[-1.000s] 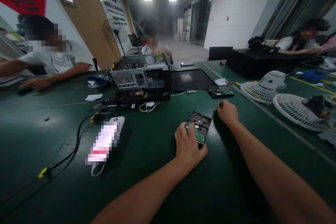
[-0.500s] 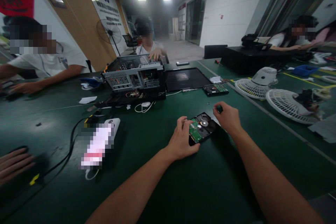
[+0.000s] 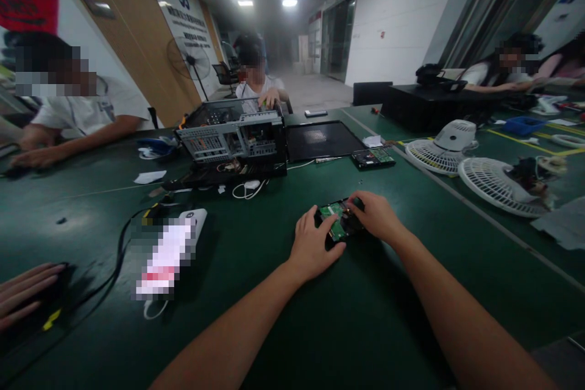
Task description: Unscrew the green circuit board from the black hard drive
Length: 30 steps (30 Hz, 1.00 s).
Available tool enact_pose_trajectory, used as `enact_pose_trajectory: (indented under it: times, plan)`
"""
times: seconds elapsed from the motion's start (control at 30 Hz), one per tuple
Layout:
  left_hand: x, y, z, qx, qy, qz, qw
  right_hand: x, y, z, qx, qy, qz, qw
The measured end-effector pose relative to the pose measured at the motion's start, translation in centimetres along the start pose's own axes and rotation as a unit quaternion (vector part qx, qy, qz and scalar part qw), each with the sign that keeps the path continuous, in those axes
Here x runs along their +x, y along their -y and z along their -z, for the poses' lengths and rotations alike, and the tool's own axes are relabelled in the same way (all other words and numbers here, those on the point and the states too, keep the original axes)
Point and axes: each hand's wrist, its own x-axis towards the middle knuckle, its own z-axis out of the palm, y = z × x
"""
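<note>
On the green table lies a hard drive [image 3: 339, 228], its green circuit board facing up. My left hand [image 3: 314, 239] grips the drive's left side, fingers and thumb spread around its edges. Over the right part of the drive is my right hand [image 3: 375, 214], its thumb and fingers pinched together close to the board. What the right fingertips hold is mostly hidden; only a dark bit shows there. The drive's right end is covered by that hand.
Ahead stands an opened computer case [image 3: 231, 137], beside a black panel [image 3: 322, 140] and a second hard drive [image 3: 373, 158]. White fan parts [image 3: 498, 186] lie right. A phone [image 3: 167, 256] and a black cable [image 3: 119, 256] lie left, near another person's hand [image 3: 30, 292].
My right hand has moved left and slightly down onto the drive, bringing the small dark piece in its fingers there. My left hand stays on the drive.
</note>
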Motion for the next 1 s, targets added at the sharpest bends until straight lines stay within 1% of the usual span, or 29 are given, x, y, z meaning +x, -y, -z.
enact_pose_trajectory:
  times: [0.13,0.27,0.47,0.73,1.0]
  plan:
    - [0.0,0.0,0.0,0.004,0.008,-0.010,1.000,0.0,0.3,0.0,-0.003,0.018,-0.004,1.000]
    - [0.1,0.1,0.0,0.005,0.004,-0.017,1.000,0.0,1.0,-0.3,-0.015,0.013,-0.010,1.000]
    - [0.1,0.1,-0.3,0.008,-0.011,-0.026,1.000,0.0,2.2,-1.3,-0.061,0.015,-0.020,0.998]
    - [0.0,0.0,-0.4,0.015,-0.018,-0.030,0.999,0.1,3.1,-1.3,-0.108,0.036,-0.016,0.993]
    - [0.1,0.1,-0.5,0.012,-0.013,-0.026,1.000,0.1,2.9,-1.5,-0.112,0.017,-0.013,0.994]
